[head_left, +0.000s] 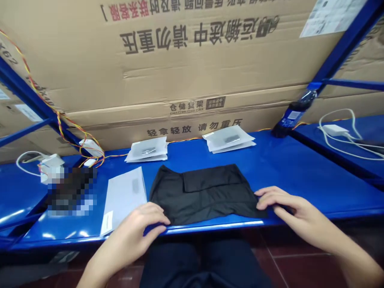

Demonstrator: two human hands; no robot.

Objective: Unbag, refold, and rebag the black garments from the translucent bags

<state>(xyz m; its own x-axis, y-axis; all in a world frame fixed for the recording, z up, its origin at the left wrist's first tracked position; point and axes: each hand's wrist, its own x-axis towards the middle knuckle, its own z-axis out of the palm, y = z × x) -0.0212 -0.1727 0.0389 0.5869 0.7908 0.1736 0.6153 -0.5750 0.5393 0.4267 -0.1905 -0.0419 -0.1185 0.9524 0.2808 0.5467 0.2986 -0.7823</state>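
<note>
A thin black garment (210, 196), partly folded over along its far side, lies spread on the blue shelf in front of me. At its near left corner, my left hand (147, 224) has thumb and forefinger brought together on the fabric edge. My right hand (285, 204) is at the right edge, fingers stretched onto the cloth and thumb apart from them. Just left of the garment is a flat whitish packet (123, 198) with a small label, close to my left hand.
Two frosted packets, a left one (147, 150) and a right one (229, 139), lie along the back of the blue shelf (315, 180). A dark bottle (292, 114) stands at the back right. Left are white adapters (52, 166) and twisted wires; cardboard (186, 76) backs the shelf.
</note>
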